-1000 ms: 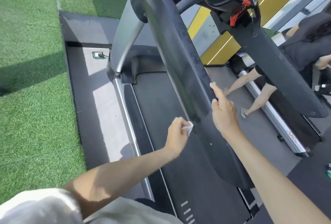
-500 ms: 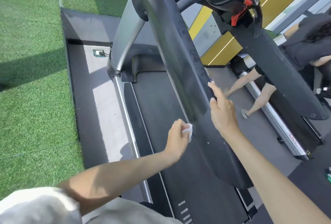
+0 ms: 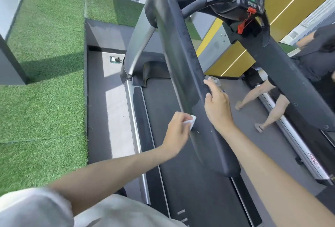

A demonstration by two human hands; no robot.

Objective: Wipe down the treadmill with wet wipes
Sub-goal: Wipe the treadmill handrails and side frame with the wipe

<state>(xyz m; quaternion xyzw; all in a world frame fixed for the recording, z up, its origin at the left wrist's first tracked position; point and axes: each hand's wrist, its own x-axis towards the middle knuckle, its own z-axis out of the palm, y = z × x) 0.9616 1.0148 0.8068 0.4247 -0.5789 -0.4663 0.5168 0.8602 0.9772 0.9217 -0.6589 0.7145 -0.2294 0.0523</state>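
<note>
Left grip: clenched on white wet wipe, pressed against lower inner face of left handrail above treadmill belt. Right grip: index finger and thumb laid straight along same handrail's right edge; remaining fingers hidden, released or grasping not determinable.
</note>
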